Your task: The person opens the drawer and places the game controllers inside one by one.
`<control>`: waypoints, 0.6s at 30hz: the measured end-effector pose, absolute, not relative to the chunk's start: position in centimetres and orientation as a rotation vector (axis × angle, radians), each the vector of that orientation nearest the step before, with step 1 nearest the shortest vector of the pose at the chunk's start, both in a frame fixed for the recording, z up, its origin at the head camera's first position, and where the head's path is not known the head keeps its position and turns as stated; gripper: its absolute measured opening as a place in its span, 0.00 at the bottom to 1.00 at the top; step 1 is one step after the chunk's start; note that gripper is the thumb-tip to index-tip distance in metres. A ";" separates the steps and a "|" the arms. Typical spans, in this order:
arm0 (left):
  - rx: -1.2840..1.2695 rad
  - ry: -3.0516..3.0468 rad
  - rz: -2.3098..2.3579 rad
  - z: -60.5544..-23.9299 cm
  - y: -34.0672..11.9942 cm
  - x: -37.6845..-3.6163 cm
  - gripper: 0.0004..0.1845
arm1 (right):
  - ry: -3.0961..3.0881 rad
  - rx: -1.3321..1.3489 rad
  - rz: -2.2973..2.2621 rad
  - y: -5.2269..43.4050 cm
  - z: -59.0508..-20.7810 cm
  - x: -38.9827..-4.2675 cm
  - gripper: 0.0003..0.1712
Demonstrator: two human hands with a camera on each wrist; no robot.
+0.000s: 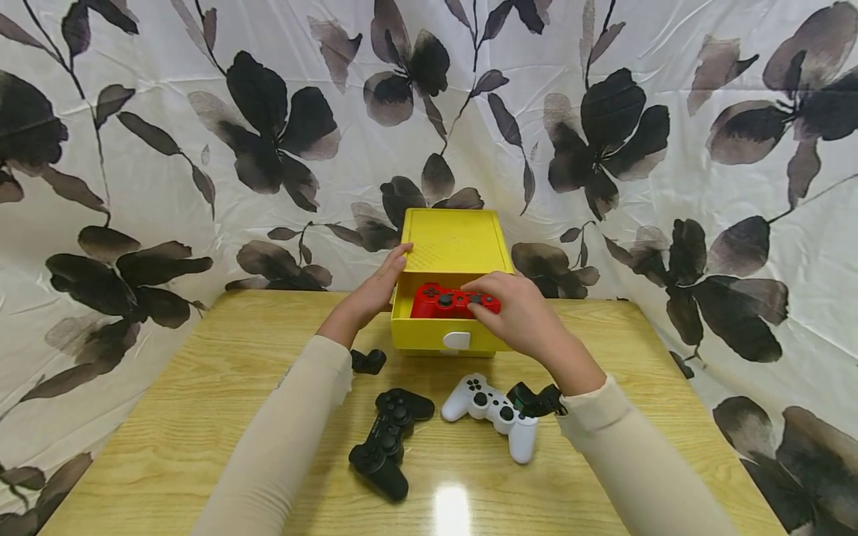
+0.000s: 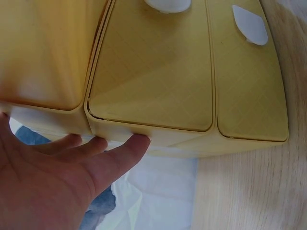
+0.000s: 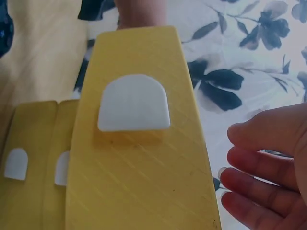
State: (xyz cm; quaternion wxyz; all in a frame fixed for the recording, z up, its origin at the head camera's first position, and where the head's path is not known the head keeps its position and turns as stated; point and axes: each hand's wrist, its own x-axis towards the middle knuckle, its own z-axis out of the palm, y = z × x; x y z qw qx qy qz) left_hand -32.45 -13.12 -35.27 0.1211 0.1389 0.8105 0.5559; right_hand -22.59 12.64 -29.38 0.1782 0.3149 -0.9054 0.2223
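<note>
A yellow drawer box (image 1: pixel 450 240) stands at the far middle of the wooden table, its top drawer (image 1: pixel 429 336) pulled out toward me. A red game controller (image 1: pixel 442 301) lies inside that drawer. My left hand (image 1: pixel 392 272) presses straight fingers against the box's left side; in the left wrist view those fingers (image 2: pixel 108 148) touch the lower edge of the yellow box (image 2: pixel 153 72). My right hand (image 1: pixel 492 298) rests over the right part of the red controller with relaxed fingers. The right wrist view shows the drawer front's white handle (image 3: pixel 134 103) and loose fingers (image 3: pixel 259 165) holding nothing.
On the table before the box lie a black controller (image 1: pixel 389 441), a white controller (image 1: pixel 492 411), another black controller (image 1: pixel 536 400) partly under my right wrist, and a small black piece (image 1: pixel 369 361). A flower-print cloth (image 1: pixel 201 149) hangs behind and at both sides.
</note>
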 end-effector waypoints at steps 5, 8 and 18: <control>0.397 2.368 1.620 -35.3 -13.2 -32.5 0.27 | -2.493 0.884 0.682 12.9 -29.8 -21.7 0.13; 0.407 2.366 1.614 -35.3 -13.2 -32.5 0.28 | -2.441 0.883 0.715 13.0 -30.2 -21.2 0.13; 0.409 2.362 1.619 -35.3 -13.1 -32.5 0.28 | -2.224 0.861 0.883 12.9 -32.7 -20.2 0.11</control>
